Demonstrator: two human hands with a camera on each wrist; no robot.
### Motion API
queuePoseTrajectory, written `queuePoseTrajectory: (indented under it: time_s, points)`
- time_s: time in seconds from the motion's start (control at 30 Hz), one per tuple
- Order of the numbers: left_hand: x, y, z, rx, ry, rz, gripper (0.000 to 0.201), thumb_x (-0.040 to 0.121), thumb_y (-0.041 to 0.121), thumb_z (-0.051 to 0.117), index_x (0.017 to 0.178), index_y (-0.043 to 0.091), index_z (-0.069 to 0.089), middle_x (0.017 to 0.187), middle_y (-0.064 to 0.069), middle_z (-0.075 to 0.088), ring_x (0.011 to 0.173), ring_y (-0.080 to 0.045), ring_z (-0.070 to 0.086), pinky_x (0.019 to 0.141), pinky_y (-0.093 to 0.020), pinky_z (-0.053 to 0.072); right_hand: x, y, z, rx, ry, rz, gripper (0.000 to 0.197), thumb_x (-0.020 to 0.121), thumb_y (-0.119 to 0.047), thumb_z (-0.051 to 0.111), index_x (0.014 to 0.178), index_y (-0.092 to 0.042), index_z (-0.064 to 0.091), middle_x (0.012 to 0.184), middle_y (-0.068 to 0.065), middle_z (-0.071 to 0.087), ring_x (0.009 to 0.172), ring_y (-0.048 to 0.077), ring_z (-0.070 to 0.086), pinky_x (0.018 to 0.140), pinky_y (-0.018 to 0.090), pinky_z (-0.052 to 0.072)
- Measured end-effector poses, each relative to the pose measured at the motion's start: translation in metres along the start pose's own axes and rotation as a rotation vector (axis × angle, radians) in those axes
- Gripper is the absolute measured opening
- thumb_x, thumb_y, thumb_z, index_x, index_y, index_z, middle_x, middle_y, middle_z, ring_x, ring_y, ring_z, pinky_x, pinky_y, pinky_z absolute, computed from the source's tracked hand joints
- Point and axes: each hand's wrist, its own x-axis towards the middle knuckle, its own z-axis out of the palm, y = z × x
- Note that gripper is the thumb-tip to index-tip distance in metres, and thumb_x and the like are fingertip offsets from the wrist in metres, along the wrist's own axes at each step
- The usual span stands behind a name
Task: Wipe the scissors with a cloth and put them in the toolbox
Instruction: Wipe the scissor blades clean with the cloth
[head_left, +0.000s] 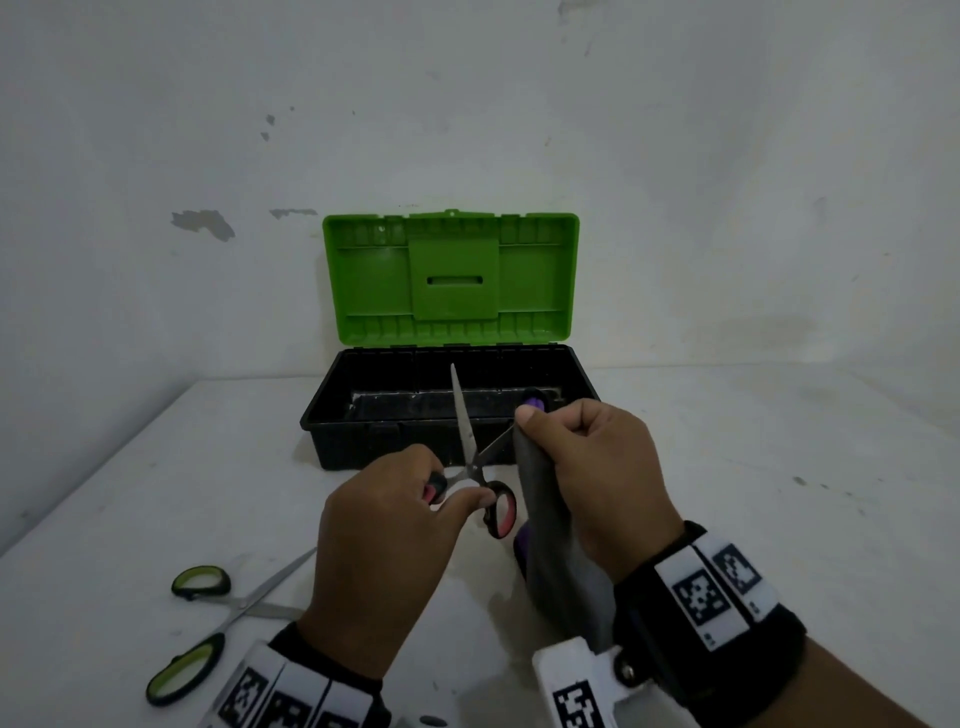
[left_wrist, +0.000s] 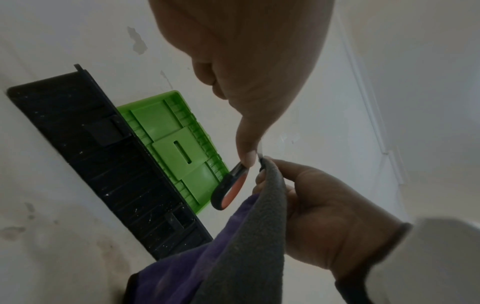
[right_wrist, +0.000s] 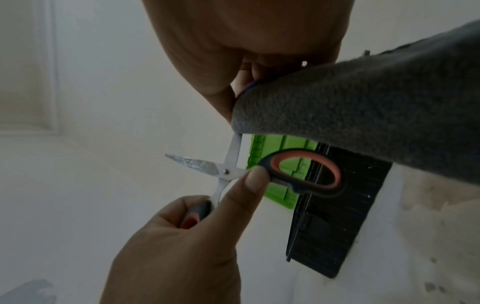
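My left hand (head_left: 384, 540) grips the red-handled scissors (head_left: 475, 462), blades spread, above the tabletop (head_left: 130, 467) before the open toolbox (head_left: 447, 410); my right hand (head_left: 597, 467) pinches the grey cloth (head_left: 556, 545) around one blade

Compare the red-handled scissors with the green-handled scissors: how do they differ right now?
The red-handled scissors are held up by the left hand, one blade pinched in the cloth by the right hand; the green-handled scissors lie untouched on the table. Handle trim differs: red versus green. Both are spread open, outside the toolbox.
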Motion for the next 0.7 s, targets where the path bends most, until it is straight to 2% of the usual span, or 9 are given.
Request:
queuePoseTrajectory:
  time_s: [0.1,0.23,0.3,0.47,0.6,0.7]
  points:
    - [0.000,-0.002,-0.001,-0.012,-0.002,0.009,0.038,0.066,0.048,0.074,0.060,0.016,0.055,0.053,0.013,0.039,0.045,0.007,0.026,0.050,-0.004,0.024,-0.006,-0.003,0.001,-0.021,-0.032,-0.029,0.030,0.085,-0.030,0.075,0.067,-0.008,0.068,0.059,0.007,0.067,0.047,0.006,0.058,0.048,0.019,0.047]
    - [-0.001,-0.002,-0.003,-0.022,0.018,0.035,0.037,0.067,0.048,0.070,0.059,0.016,0.054,0.056,0.016,0.035,0.049,0.011,0.020,0.052,-0.004,0.022,0.008,0.004,-0.001,0.007,0.075,0.005,0.033,0.083,-0.033,0.077,0.058,-0.014,0.066,0.058,0.005,0.066,0.054,0.011,0.058,0.059,0.028,0.048]
    - [0.000,-0.003,-0.004,-0.015,0.014,0.025,0.037,0.068,0.049,0.070,0.060,0.016,0.054,0.056,0.015,0.035,0.049,0.011,0.021,0.052,-0.004,0.022,0.008,0.005,0.001,0.030,0.077,0.008,0.034,0.083,-0.033,0.077,0.057,-0.015,0.065,0.057,0.004,0.064,0.055,0.012,0.058,0.060,0.030,0.048]
    - [0.001,-0.004,-0.006,-0.018,-0.002,0.035,0.036,0.068,0.046,0.074,0.060,0.016,0.055,0.055,0.014,0.035,0.048,0.009,0.023,0.052,-0.005,0.024,0.010,0.005,0.000,0.015,0.072,0.017,0.035,0.084,-0.033,0.077,0.056,-0.015,0.065,0.055,0.002,0.062,0.053,0.011,0.055,0.059,0.028,0.047]
    - [0.002,-0.002,-0.004,-0.035,-0.006,0.017,0.038,0.070,0.050,0.068,0.060,0.016,0.054,0.055,0.015,0.036,0.047,0.009,0.024,0.051,-0.005,0.025,0.013,0.008,-0.004,-0.001,0.096,-0.018,0.036,0.085,-0.033,0.075,0.059,-0.010,0.066,0.059,0.011,0.063,0.052,0.010,0.054,0.061,0.027,0.045]
    - [0.003,-0.002,-0.005,-0.032,-0.029,0.013,0.037,0.068,0.049,0.071,0.060,0.017,0.055,0.055,0.015,0.037,0.048,0.010,0.025,0.052,-0.004,0.024,0.012,0.010,-0.003,-0.016,0.087,-0.040,0.034,0.085,-0.033,0.075,0.060,-0.011,0.066,0.056,0.006,0.062,0.052,0.010,0.055,0.059,0.027,0.046]
